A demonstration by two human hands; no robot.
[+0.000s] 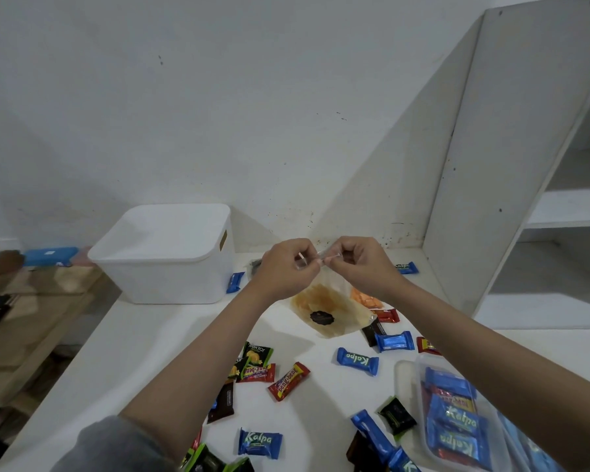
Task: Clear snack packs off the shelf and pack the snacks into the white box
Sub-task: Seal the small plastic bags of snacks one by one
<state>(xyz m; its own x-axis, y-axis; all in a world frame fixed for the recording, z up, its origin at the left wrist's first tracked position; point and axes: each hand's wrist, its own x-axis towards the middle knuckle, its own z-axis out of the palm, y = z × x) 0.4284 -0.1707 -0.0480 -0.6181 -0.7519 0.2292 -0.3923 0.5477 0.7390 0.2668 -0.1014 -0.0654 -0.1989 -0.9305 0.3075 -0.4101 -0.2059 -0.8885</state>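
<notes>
My left hand [288,267] and my right hand [355,264] both pinch the top edge of a clear plastic bag [331,311] of pale brown chips with a dark round label. The bag hangs from my fingers above the white table [143,342]. The white box [166,253] stands at the back left of the table, and I cannot see inside it. Several small snack packs lie scattered on the table: blue Kalpa packs [357,361], red Beng-Beng bars [289,381] and green-black packs [257,355]. The white shelf unit [559,206] at the right shows bare boards.
A clear plastic container [457,427] with blue and red snacks sits at the front right. A small bag of orange snacks [367,299] lies behind the chips bag. A wooden surface [31,301] with a blue case [50,256] lies to the left of the table.
</notes>
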